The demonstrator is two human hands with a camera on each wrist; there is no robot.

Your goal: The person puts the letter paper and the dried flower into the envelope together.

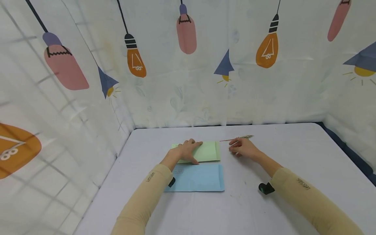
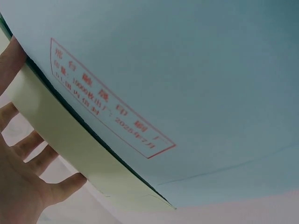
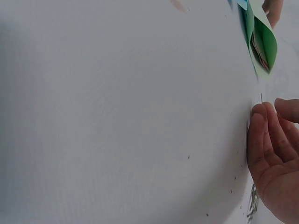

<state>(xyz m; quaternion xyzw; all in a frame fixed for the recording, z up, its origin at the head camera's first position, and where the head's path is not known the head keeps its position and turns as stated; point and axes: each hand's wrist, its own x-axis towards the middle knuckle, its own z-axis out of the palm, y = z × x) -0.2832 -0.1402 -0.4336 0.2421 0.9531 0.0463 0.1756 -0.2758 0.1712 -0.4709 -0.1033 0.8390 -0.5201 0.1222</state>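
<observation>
My left hand (image 1: pixel 185 150) spans the light green envelope (image 1: pixel 210 151), thumb at its near edge and fingers at its far edge. In the right wrist view, that envelope's mouth (image 3: pixel 266 49) bows apart and papery layers show inside. A blue envelope (image 1: pixel 199 178) lies just nearer to me; the left wrist view shows red printing (image 2: pixel 107 100) on it. My right hand (image 1: pixel 243 148) is beside the green envelope's right end, low over the table, with relaxed fingers and the thumb apart. Behind it passes a thin reddish stem with a greenish, bushy end (image 1: pixel 246 136), partly hidden by the hand.
A white table (image 1: pixel 258 215) bears everything, with small dark specks (image 3: pixel 207 214) near the right hand. A patterned cloth (image 1: pixel 188 91) hangs along the table's far edge and left side. Dark wrist-worn cameras sit below each hand, such as the right one (image 1: pixel 266 188).
</observation>
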